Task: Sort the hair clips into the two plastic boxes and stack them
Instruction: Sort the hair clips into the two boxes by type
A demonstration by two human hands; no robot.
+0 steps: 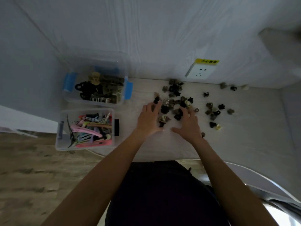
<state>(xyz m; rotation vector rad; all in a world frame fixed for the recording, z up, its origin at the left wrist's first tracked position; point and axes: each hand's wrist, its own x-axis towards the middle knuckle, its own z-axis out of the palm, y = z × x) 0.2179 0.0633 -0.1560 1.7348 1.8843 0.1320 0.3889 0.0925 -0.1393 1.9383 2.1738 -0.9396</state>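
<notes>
Both hands on the table, left hand [149, 119] and right hand [189, 123] with fingers spread apart over small claw clips [176, 101], two clear boxes [86, 129] at nine o'clock

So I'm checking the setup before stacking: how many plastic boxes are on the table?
2. The box with blue latches sits at the far left near the wall, holding dark claw clips; the second box sits just in front of it, holding colourful flat clips. None looks hidden.
</notes>
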